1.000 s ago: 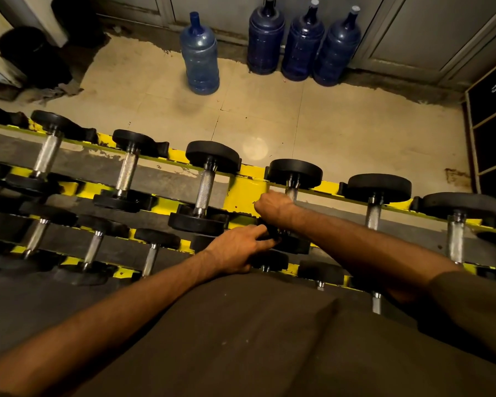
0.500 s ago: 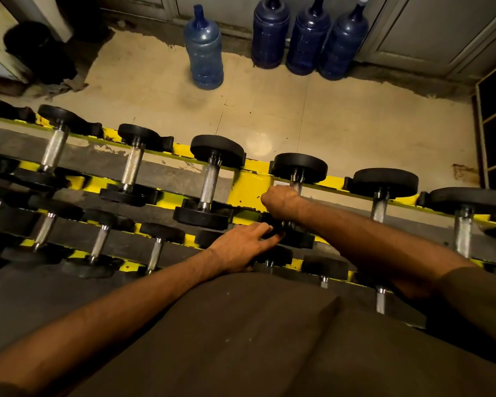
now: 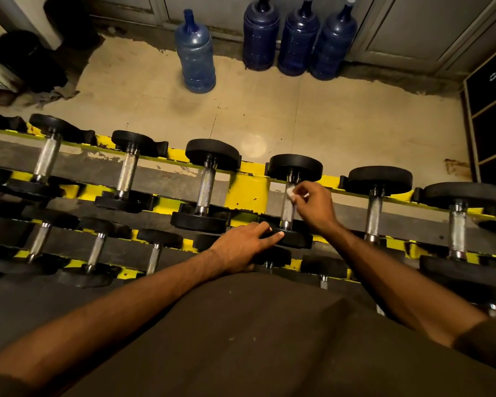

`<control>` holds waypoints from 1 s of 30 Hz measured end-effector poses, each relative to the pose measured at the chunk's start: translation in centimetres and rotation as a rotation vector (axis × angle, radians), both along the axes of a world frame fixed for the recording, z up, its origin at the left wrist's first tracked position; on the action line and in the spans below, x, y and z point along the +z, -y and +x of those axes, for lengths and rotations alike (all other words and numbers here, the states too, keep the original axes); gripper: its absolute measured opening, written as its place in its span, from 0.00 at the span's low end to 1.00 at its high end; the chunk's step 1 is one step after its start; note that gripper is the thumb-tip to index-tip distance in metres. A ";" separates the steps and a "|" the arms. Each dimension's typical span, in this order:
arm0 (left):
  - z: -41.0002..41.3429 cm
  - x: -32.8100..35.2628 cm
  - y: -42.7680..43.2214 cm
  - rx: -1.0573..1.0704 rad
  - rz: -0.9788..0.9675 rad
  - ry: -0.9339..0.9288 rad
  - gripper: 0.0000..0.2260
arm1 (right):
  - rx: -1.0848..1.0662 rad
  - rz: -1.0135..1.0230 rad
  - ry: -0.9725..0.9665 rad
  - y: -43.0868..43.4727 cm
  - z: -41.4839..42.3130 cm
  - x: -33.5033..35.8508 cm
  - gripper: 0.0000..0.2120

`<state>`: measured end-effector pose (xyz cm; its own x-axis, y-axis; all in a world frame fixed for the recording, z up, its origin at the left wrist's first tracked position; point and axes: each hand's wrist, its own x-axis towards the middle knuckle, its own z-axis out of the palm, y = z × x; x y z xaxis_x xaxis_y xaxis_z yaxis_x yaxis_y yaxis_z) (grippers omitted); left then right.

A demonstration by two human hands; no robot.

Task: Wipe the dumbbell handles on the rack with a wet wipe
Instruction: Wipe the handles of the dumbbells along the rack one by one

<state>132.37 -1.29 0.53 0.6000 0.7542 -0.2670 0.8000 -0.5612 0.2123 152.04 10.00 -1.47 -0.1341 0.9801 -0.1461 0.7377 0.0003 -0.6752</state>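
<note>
Wet wipe (image 3: 290, 192), a small white wad, pinched in the curled fingers of the right hand (image 3: 317, 207) against the upper part of a knurled dumbbell handle (image 3: 287, 213) near the middle of the top tier of the yellow rack (image 3: 246, 190). Left hand (image 3: 241, 246), fingers straight, rests on the near black head (image 3: 297, 239) of the same dumbbell. Four blue water bottles (image 3: 195, 57) stand on the floor beyond.

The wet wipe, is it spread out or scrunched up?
Scrunched up: the wet wipe is a small white wad pinched by the right hand.
</note>
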 end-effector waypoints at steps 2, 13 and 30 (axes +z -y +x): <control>0.1 0.0 0.1 -0.004 -0.007 0.001 0.39 | -0.296 -0.101 -0.174 -1.0 -0.4 -0.9 0.06; -0.4 -0.2 0.0 -0.006 0.004 0.047 0.38 | -0.487 -0.914 -0.575 -1.2 2.2 -2.8 0.09; -0.4 -1.0 0.0 0.008 0.015 0.064 0.38 | 0.682 -0.057 0.325 0.2 -0.4 1.4 0.06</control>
<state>131.99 -1.28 -0.48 0.6090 0.7630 -0.2167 0.7898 -0.5581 0.2544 151.60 9.82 -0.08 -0.6495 0.6853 -0.3295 0.7484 0.4995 -0.4363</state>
